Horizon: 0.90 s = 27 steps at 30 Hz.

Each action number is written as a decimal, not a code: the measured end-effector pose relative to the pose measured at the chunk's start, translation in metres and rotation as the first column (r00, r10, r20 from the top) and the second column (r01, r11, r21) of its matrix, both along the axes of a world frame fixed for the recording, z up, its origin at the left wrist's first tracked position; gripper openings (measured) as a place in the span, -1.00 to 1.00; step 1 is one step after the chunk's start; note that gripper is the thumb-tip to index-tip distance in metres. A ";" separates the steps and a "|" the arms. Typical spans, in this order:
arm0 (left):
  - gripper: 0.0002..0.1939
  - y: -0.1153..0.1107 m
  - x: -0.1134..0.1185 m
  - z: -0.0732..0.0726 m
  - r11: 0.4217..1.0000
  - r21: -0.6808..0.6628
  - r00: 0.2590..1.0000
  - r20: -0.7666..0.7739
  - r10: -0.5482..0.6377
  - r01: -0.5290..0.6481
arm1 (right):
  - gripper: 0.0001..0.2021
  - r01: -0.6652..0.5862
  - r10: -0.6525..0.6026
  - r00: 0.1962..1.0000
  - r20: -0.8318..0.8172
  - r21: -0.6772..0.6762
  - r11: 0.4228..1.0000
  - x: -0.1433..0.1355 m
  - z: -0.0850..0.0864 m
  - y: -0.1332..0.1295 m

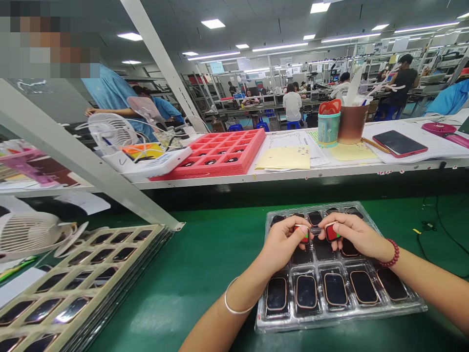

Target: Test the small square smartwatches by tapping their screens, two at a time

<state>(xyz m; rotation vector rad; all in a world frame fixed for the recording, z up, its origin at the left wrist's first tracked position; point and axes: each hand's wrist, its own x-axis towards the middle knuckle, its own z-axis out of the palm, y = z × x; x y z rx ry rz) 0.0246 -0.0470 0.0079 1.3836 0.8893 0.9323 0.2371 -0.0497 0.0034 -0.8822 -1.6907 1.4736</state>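
Hands meet over the far half of a clear plastic tray (412, 309) on the green mat (205, 264). From where I sit, my left hand (284, 242) is pinched shut on a small red-and-green piece (305, 234) held at the fingertips, silver bangle (234, 305) on that wrist. My right hand (353, 234) grips a small red piece (331, 231) the same way, bead bracelet (392, 254) on that wrist. Both pieces sit just beside each other above a dark watch body (315, 218) in the tray's back row; whether they touch it I cannot tell. The near row holds five rose-rimmed watch bodies (335, 289), screens up, one per pocket. To the left lies a stack of beige trays (91, 274) of similar screens. On the shelf behind are a red foam tray (223, 154), yellow papers (284, 159) and a phone (399, 143)
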 end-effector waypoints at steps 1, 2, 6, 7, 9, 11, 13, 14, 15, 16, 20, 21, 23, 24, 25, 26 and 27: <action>-0.68 0.000 0.000 0.000 1.000 -0.007 1.000 0.001 0.001 -0.001 | -0.75 0.005 -0.005 1.000 0.001 -0.006 1.000 0.000 0.000 0.000; -0.68 0.000 0.000 -0.001 1.000 -0.012 1.000 0.003 0.001 -0.001 | -0.76 0.008 -0.008 1.000 0.003 -0.014 1.000 0.000 0.000 0.000; -0.66 0.000 0.001 0.000 1.000 -0.012 1.000 0.013 0.013 -0.013 | -0.81 0.017 -0.016 1.000 0.014 -0.033 0.999 -0.001 0.000 -0.001; -0.66 0.000 0.001 0.001 1.000 -0.009 1.000 0.014 0.018 -0.018 | -0.81 0.020 -0.019 1.000 0.017 -0.034 0.999 -0.001 0.000 -0.001; -0.65 0.000 0.001 0.001 1.000 -0.005 1.000 0.014 0.026 -0.026 | -0.81 0.022 -0.022 1.000 0.017 -0.032 0.999 -0.001 0.001 -0.001; -0.66 0.000 0.001 0.002 1.000 0.000 1.000 0.013 0.025 -0.025 | -0.82 0.025 -0.024 1.000 0.014 -0.030 0.999 -0.002 0.002 -0.001; -0.67 0.001 0.001 0.001 1.000 0.011 1.000 0.014 0.016 -0.016 | -0.82 0.029 -0.029 0.999 0.020 -0.022 0.999 -0.002 0.003 -0.002; -0.68 0.001 0.000 0.001 1.000 0.018 1.000 0.013 0.009 -0.009 | -0.82 0.031 -0.031 0.999 0.025 -0.017 0.999 -0.003 0.004 -0.002; -0.69 0.001 0.000 0.000 1.000 0.023 1.000 0.012 0.003 -0.003 | -0.82 0.032 -0.032 0.999 0.029 -0.010 0.999 -0.003 0.004 -0.002; -0.70 0.001 0.000 0.000 1.000 0.029 1.000 0.010 -0.001 0.001 | -0.82 0.032 -0.032 0.999 0.031 -0.004 0.999 -0.003 0.005 -0.002; -0.72 0.000 0.001 0.000 0.999 0.045 1.000 -0.002 -0.002 0.002 | -0.81 0.032 -0.032 0.998 0.044 0.014 0.999 -0.004 0.007 -0.003; -0.72 0.000 0.001 0.000 0.999 0.046 1.000 -0.005 -0.001 0.001 | -0.81 0.030 -0.031 0.998 0.047 0.017 0.999 -0.004 0.007 -0.003; -0.72 0.000 0.001 0.000 0.999 0.048 1.000 -0.010 0.000 0.001 | -0.81 0.028 -0.029 0.999 0.044 0.019 0.999 -0.004 0.007 -0.003; -0.72 0.000 0.001 0.000 0.999 0.051 1.000 -0.014 -0.001 0.002 | -0.81 0.028 -0.028 0.999 0.040 0.018 0.999 -0.004 0.006 -0.003; -0.71 0.000 0.001 0.001 0.999 0.053 1.000 -0.018 -0.001 0.002 | -0.80 0.028 -0.028 0.999 0.034 0.018 0.999 -0.004 0.006 -0.003; -0.71 0.000 0.001 0.001 0.999 0.053 1.000 -0.021 -0.001 0.003 | -0.79 0.028 -0.028 0.999 0.029 0.019 0.999 -0.004 0.006 -0.003; -0.71 -0.001 0.002 0.001 0.999 0.054 1.000 -0.023 0.001 0.001 | -0.78 0.027 -0.027 0.999 0.025 0.020 0.999 -0.004 0.005 -0.003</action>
